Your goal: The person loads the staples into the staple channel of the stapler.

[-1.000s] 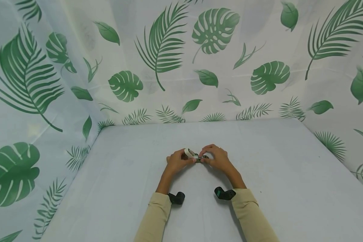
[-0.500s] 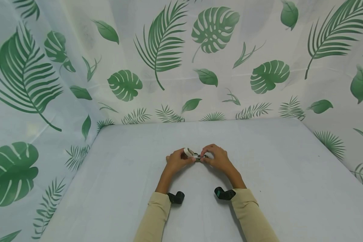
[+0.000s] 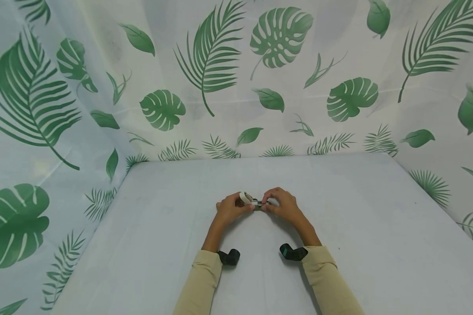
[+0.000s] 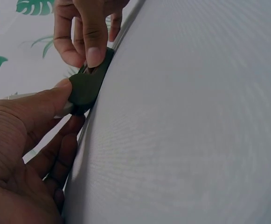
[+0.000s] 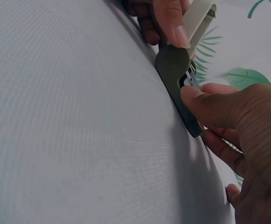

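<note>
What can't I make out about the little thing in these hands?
- Head view: details of the green tool, too small to tell.
- Left wrist view: much of its cream part, behind the left hand.
- Right wrist view: part of its metal strip, behind the right hand.

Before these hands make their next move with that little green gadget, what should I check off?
1. Left hand on the green gadget: ok, it grips the rounded end.
2. Right hand on the gadget: ok, it pinches nearer the other end.
3. Cream flap shut: not ok, it slants up.
4. Fingers clear of the metal part: not ok, the right thumb is right by it.
5. Metal part properly seated: cannot tell, fingers hide much of it.
</note>
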Tool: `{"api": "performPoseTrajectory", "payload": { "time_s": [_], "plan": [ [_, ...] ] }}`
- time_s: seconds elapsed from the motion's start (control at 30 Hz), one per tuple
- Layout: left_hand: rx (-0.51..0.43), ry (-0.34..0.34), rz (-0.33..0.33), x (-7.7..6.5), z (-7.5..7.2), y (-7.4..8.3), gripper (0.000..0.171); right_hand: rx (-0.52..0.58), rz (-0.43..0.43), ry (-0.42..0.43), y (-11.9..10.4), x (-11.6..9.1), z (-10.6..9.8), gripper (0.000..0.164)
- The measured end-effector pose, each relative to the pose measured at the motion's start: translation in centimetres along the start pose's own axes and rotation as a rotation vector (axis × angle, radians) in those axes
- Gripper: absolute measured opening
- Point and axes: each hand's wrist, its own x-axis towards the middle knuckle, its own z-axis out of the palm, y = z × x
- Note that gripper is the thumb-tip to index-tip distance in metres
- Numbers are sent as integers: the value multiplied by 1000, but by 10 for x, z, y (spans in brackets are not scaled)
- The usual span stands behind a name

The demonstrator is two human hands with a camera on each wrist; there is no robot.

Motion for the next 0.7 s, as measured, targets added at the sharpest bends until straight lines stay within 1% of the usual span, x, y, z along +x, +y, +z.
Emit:
{"api": "performPoseTrajectory", "payload": {
  "time_s": [0.07,0.1,0.23,0.3,0.33,0.4,0.5,0.6,0.7],
  "plan": [
    [-37,-3,5,-1,-1,0,28,3,9,5,0,0,0,19],
    [-70,-7,0,-2,-2,0,30,1,14,6,0,-1,0,20],
    [-269,-29,5,-3,-3,-4,36,29,63,-3,1,-5,-3,28],
    [-355,-32,6,-4,-4,-6,39,74,79,-13,1,-6,-4,30],
    [-381,-29,14,-4,-4,-7,39,101,89,-14,2,-7,-4,29],
    [-399,-14,14,-4,-4,-8,38,145,89,-18,3,-8,-5,26],
    [-387,9,8,-3,-4,-8,35,168,82,-20,5,-7,-5,21],
    [-331,43,14,-3,-2,-8,32,167,96,-22,6,-7,-3,19],
    [-238,88,30,-2,0,-5,29,156,100,-19,8,-6,-2,20]
  ]
}}
